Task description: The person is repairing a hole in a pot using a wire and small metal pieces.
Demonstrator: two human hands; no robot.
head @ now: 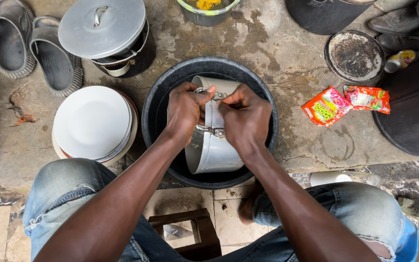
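At the far left a pair of dark slippers [35,48] lies on the worn concrete floor [277,43]; just right of them a blackened pot with a flat metal lid [102,28] stands above a stack of white plates [92,122]; in the middle sits a wide black basin [170,80], and in it an aluminium pot [212,150] lies tipped on its side, rim pointing away from the person; the left hand [185,110] wraps over the pot's upper wall, fingers curled and pressed together, thumb hooked by the metal handle [210,130]; the right hand [246,119] lies just beside it, touching the same wall, fingers bent and bunched close, thumb and forefinger seeming to pinch near the handle, though what lies between them cannot be told; below the basin a small wooden stool [190,233] shows between the knees in torn blue jeans [59,194]; at the top edge stands a container of yellow food [207,8]; farther right lie two red and orange sachets [345,103], a round sooty lid [355,54] above them, and a large dark pan [413,111] at the right edge
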